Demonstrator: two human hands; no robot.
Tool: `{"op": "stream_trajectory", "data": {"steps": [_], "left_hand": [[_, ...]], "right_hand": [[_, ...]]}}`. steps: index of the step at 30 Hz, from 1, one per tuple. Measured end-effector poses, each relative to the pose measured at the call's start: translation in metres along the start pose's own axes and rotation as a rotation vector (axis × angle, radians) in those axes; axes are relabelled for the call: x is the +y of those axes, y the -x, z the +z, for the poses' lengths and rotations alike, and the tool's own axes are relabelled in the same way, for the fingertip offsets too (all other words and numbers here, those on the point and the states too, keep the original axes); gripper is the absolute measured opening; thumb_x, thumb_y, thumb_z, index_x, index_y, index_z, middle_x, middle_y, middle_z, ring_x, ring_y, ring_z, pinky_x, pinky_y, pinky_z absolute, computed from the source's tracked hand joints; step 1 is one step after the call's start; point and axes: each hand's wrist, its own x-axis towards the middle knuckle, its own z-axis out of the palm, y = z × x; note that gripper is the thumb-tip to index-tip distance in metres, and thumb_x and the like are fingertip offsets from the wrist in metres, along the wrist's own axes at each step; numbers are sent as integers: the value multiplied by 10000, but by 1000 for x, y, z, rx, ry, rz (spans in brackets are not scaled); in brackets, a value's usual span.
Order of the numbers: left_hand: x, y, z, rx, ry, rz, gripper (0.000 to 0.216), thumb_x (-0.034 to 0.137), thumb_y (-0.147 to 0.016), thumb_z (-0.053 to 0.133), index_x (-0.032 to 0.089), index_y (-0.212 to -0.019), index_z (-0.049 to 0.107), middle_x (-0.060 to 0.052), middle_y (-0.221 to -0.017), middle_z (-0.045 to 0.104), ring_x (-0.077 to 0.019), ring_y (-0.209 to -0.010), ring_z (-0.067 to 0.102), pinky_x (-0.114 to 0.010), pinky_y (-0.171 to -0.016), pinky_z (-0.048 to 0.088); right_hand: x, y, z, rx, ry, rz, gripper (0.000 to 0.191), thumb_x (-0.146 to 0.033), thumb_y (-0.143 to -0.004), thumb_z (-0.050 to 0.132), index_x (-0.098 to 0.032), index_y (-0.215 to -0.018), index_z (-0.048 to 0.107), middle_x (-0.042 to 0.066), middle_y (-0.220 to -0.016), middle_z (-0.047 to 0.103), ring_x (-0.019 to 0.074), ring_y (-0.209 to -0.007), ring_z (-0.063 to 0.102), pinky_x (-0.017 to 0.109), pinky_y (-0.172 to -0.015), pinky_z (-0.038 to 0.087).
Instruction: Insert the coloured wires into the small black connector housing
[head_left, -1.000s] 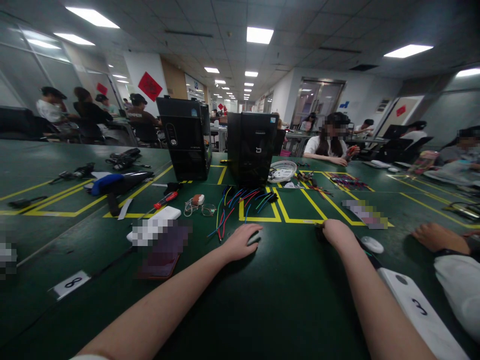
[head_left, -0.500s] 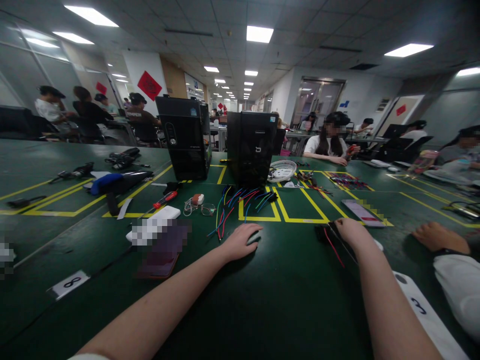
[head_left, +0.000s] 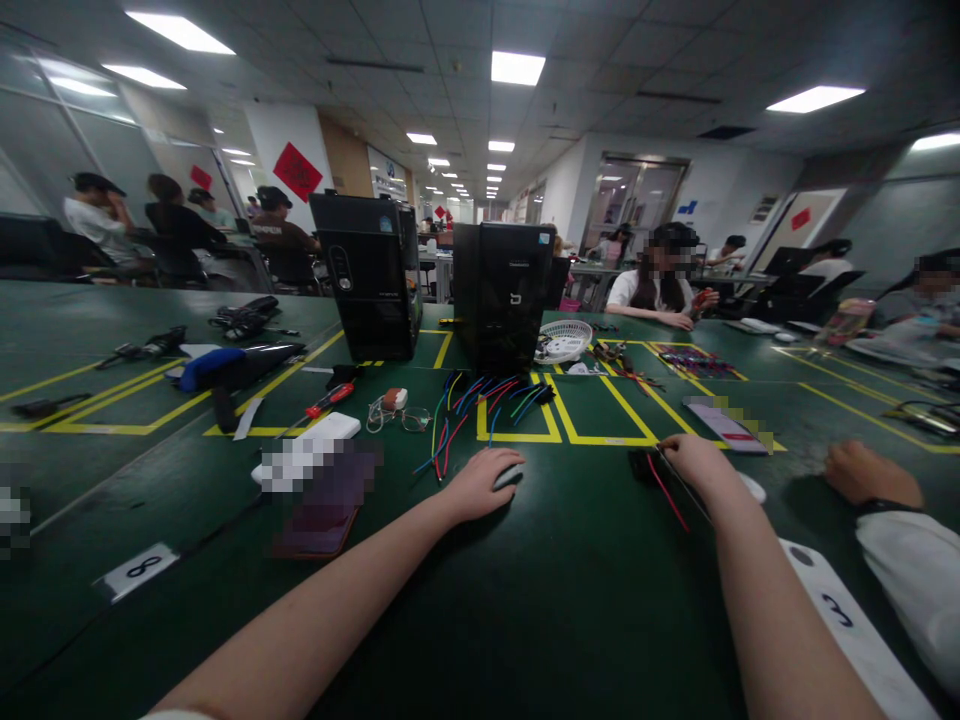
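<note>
My left hand [head_left: 484, 480] rests on the green table [head_left: 540, 580] with thumb and fingers apart. A pale grey-green patch shows between thumb and forefinger; I cannot tell whether it is an object or the tabletop. Just beyond lies a bundle of red, blue, green and yellow wires [head_left: 480, 395]. Further right, my right hand [head_left: 694, 462] is closed in a pinch on a dark wire beside a small black piece [head_left: 643, 466]. A red wire [head_left: 670, 497] trails from that piece toward me. The fingertips of the right hand are partly hidden.
Two black computer cases [head_left: 499, 295] stand behind the wires. A white basket [head_left: 564, 341], eyeglasses [head_left: 412, 418], a red screwdriver [head_left: 330, 400], phones [head_left: 727, 424] and a white power bank [head_left: 309, 450] lie around. A co-worker's hand [head_left: 874, 474] rests at right.
My right hand has shifted slightly left. The co-worker's hand and sleeve at right have moved a little too. My left hand stays in place.
</note>
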Motion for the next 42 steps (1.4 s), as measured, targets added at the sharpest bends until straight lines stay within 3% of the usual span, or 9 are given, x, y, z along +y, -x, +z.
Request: {"op": "stream_trajectory", "data": {"steps": [8,14,16,21,25,29,32,37,42], "left_hand": [[-1,0,2,-8,2,8,424,267,-816,542,234,-1235,491,-63,-1303,490,-239,-1219,419,-438,-1077,262],[-1,0,2,-2,-13,19,413,275,-823,534,229,-1231,492,-66,-1301,492,-238,-1224,418,-442,-1085,249],[0,1,1,-9,-13,19,414,283,-827,530,237,-1236,486,-60,-1300,493,-237,-1225,419,-447,-1089,241],[1,0,0,-13,-21,21,409,281,-830,525,235,-1234,485,-60,-1293,499,-232,-1216,427,-446,-1089,241],[-1,-1,2,-7,-26,26,411,273,-822,534,223,-1228,490,-64,-1285,504,-229,-1207,433,-424,-1076,270],[-2,-1,3,-12,-29,20,411,266,-814,545,226,-1221,497,-64,-1279,511,-232,-1203,439,-433,-1087,244],[-2,-1,3,-13,-26,22,408,273,-819,543,232,-1222,498,-61,-1279,514,-232,-1206,437,-431,-1085,248],[0,-1,2,-19,-26,21,405,271,-825,534,232,-1226,495,-60,-1285,508,-227,-1213,431,-435,-1091,235],[1,0,1,-18,-23,18,404,267,-825,535,233,-1226,497,-58,-1285,509,-230,-1213,430,-437,-1085,246]], "right_hand": [[1,-6,6,-39,-4,10,299,-140,-779,464,-164,-959,702,104,-976,685,209,-885,632,251,-703,452],[-8,2,3,-250,-154,113,376,-114,-819,408,-123,-1143,598,106,-830,691,159,-590,644,246,-592,477],[-6,4,2,-229,-193,110,377,-156,-850,364,-123,-1155,582,118,-875,688,159,-592,642,255,-584,484],[7,1,-4,-10,-106,145,398,-272,-894,321,-72,-1047,630,181,-947,669,217,-815,645,286,-702,475],[11,1,-5,-46,-123,139,462,-423,-833,467,-51,-1068,606,183,-948,663,245,-822,637,294,-669,468],[6,3,-4,-102,-90,95,324,-240,-846,428,-60,-1027,627,177,-1005,653,226,-864,628,269,-668,451],[4,4,-3,-114,-80,64,305,-93,-768,452,-110,-998,653,139,-997,663,199,-858,628,244,-665,438],[2,5,-3,9,-76,81,310,-115,-719,529,-113,-1006,645,125,-960,670,207,-843,626,248,-629,427],[-2,6,-5,5,-108,47,202,-153,-751,523,-131,-889,669,104,-900,678,200,-817,628,244,-617,415]]}}
